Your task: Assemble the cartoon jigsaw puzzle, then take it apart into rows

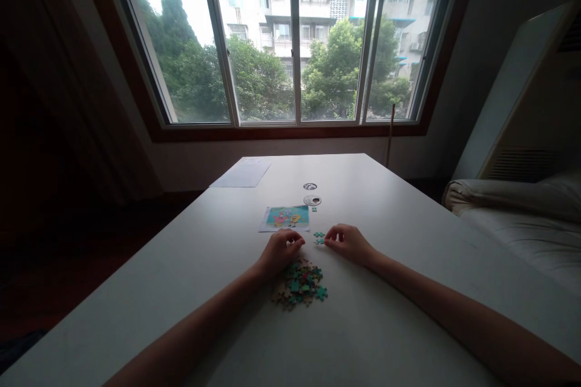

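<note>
My left hand (280, 250) rests on the white table (385, 314) with its fingers curled in a pinch, just above a heap of loose jigsaw pieces (300, 283). What it pinches is too small to make out. My right hand (348, 242) lies to the right, fingers pinched at a few joined teal pieces (319, 237) between the two hands. A coloured picture sheet (285, 218) lies flat just beyond my left hand.
Beyond the sheet are a single teal piece (314, 208), a round clear lid (312, 200) and a second round thing (310, 186). A pale paper (242, 173) lies at the far left corner. A cushioned seat (512, 211) stands right of the table, under a wide window.
</note>
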Motion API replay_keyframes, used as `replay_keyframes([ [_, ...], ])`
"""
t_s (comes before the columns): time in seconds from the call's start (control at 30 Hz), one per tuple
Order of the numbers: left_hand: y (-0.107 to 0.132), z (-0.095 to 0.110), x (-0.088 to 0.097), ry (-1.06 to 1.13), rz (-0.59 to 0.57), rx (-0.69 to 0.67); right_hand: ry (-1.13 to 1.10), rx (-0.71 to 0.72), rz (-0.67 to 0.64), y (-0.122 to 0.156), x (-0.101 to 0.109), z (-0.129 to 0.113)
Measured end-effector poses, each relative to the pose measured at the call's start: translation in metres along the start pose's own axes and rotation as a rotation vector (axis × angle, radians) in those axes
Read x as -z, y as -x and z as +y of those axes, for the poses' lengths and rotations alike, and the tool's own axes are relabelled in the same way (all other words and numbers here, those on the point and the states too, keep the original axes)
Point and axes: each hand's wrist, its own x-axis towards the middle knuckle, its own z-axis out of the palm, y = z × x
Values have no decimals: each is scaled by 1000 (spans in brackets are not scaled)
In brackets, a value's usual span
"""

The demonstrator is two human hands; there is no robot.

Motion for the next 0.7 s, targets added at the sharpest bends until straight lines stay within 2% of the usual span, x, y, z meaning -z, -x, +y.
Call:
replay_keyframes([
  [0.17,0,-1,-1,-72,-46,-24,13,21,-42,0,-3,4],
  [0.43,2,2,0,-144,-149,-39,40,60,-23,2,-4,4],
  [0.7,0,0,0,-170,-185,-31,69,49,-3,1,-7,4],
])
